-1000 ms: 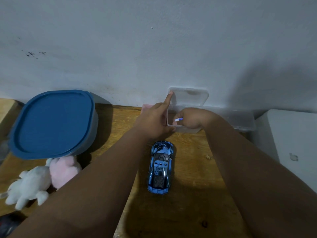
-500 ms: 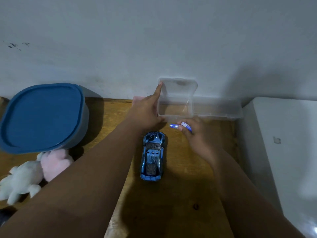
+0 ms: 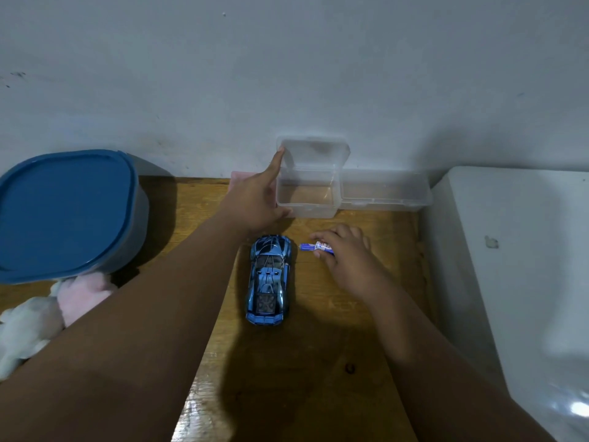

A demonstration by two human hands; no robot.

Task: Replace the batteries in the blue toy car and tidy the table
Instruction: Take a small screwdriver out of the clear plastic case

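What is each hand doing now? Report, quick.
Left hand: open, steadying the clear box.
Right hand: closed on a battery.

Wooden table point(image 3: 318, 362): brown planks, glossy, dark knot at lower centre; set against a pale wall at the far edge.

Items noted on it:
- Blue toy car point(image 3: 269, 279), frame centre, on its wheels, lengthwise toward the wall.
- Clear plastic box point(image 3: 306, 194), upper centre, at the wall, lid stood open; no contents seen.
- 2nd clear box point(image 3: 385, 193), touching the 1st on its right side, lid shut.
- Blue-lidded tub point(image 3: 68, 212), far left, lid on.
- Plush toys, pink point(image 3: 84, 291) & white point(image 3: 27, 333), lower left, just below the tub, touching each other.
- Pink item point(image 3: 239, 177), upper centre by the wall, mostly hidden; type not determinable.
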